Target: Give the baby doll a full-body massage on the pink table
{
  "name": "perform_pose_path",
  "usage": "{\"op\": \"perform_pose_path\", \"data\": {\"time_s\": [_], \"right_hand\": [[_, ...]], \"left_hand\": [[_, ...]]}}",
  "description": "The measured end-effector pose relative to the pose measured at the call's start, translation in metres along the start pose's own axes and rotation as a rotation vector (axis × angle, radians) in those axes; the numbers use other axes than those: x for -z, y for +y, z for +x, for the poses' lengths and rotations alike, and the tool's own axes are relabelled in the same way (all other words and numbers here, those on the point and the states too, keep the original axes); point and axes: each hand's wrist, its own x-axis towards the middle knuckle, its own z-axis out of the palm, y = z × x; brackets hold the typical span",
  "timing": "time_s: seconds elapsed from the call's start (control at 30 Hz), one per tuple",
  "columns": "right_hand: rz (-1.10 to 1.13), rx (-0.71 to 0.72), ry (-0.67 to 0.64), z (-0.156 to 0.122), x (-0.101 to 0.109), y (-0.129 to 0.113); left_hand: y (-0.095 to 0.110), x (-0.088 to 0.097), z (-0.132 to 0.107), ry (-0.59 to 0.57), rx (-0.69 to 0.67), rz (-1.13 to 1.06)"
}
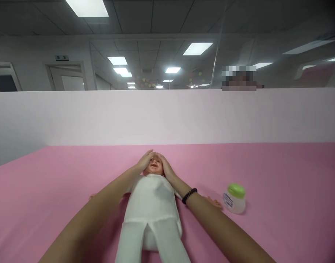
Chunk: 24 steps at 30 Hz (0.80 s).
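A baby doll [151,199] in white clothes lies on its back, head at the far end and legs toward me. Its arms stretch out to the sides, partly behind my forearms. My left hand [145,160] rests on the left side of the doll's head, fingers stretched over the forehead. On the other side, my right hand [167,167] lies flat against the head, its fingertips meeting the left ones at the top. The doll's smiling face [154,165] shows between both palms. A dark bead bracelet [189,195] circles my right wrist.
To the right of my right forearm stands a clear jar [234,202] with a green lid, close to the doll's hand [214,202]. Pink cloth [279,182] covers the table. A white partition [167,117] rises at the back, with a person's head above it.
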Motion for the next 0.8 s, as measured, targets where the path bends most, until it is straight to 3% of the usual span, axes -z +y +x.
{"op": "perform_pose_path", "data": {"time_s": [0.1,0.3,0.67,0.8], "right_hand": [[0.002,0.063,-0.062,-0.006,0.001,0.011],[-0.033,-0.012,-0.139,-0.021,0.005,0.008],[0.015,-0.040,-0.123,-0.019,0.007,-0.004],[0.093,-0.099,-0.138,-0.017,0.010,-0.001]], "left_hand": [[-0.014,0.007,-0.008,-0.080,-0.008,-0.087],[-0.014,0.016,-0.034,-0.041,0.012,-0.208],[-0.018,0.014,-0.028,0.002,-0.009,-0.219],[-0.011,0.015,-0.034,-0.064,0.062,-0.240]]}}
